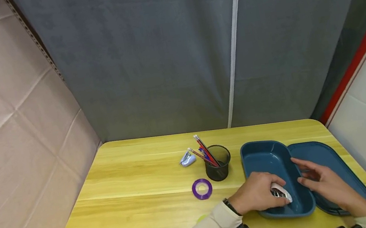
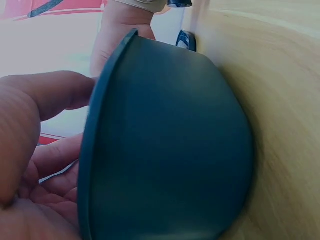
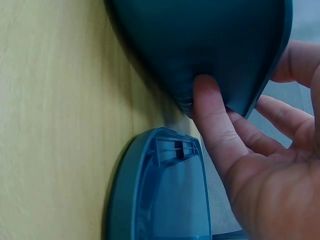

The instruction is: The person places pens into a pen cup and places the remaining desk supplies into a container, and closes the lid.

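My left hand (image 1: 259, 193) reaches over the near left rim of a dark blue plastic box (image 1: 260, 147). Between its thumb and fingers it pinches a small item with a white curved casing and dark, shiny parts (image 1: 283, 192), low inside the box; its exact kind I cannot tell. My right hand (image 1: 327, 182) holds the box's right side at the rim. In the right wrist view, one digit (image 3: 207, 97) presses the outer wall while another reaches behind the rim. Box wall hides the left fingertips in the left wrist view.
A matching blue lid (image 1: 336, 159) lies right of the box, beneath my right hand. To the left stand a black mesh cup (image 1: 217, 172) with pencils, a purple tape roll (image 1: 197, 196) and a small lavender stapler-like item (image 1: 188, 160). A yellow-green thing (image 1: 201, 218) peeks past my left sleeve.
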`<state>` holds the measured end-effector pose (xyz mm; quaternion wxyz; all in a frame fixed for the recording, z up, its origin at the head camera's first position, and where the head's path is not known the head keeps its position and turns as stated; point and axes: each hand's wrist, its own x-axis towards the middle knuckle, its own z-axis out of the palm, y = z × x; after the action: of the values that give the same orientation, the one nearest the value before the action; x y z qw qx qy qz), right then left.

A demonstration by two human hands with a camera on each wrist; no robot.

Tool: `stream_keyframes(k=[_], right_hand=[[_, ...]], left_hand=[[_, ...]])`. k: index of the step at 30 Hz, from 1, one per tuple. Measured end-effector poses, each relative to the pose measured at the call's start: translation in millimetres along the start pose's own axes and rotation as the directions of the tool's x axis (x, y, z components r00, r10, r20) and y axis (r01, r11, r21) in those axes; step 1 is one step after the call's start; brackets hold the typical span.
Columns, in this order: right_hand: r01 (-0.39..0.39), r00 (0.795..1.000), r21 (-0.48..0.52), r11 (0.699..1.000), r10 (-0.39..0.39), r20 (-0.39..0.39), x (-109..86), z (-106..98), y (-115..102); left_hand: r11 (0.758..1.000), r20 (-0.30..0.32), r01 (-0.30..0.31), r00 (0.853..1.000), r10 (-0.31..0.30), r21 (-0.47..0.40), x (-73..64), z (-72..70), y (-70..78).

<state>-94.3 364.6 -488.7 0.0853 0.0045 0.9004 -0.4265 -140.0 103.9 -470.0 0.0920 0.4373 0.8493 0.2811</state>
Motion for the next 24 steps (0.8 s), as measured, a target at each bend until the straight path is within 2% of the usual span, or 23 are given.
stream_keyframes(k=[16,20,24], right_hand=[[-0.022,1.0,0.0,1.0,0.022,0.015,0.0,-1.1,0.6],[-0.025,1.0,-0.008,1.0,0.025,0.016,0.4,-1.3,0.6],[-0.021,1.0,-0.003,1.0,0.021,0.015,0.4,-1.4,0.2]], left_hand=[[0.989,-0.054,-0.046,0.998,0.038,-0.144,-4.1,1.1,-6.5],[0.974,-0.057,-0.027,0.998,0.014,-0.224,-6.0,-1.3,-6.5],[0.944,-0.073,-0.017,0.997,-0.008,-0.33,-7.4,-4.5,-6.9]])
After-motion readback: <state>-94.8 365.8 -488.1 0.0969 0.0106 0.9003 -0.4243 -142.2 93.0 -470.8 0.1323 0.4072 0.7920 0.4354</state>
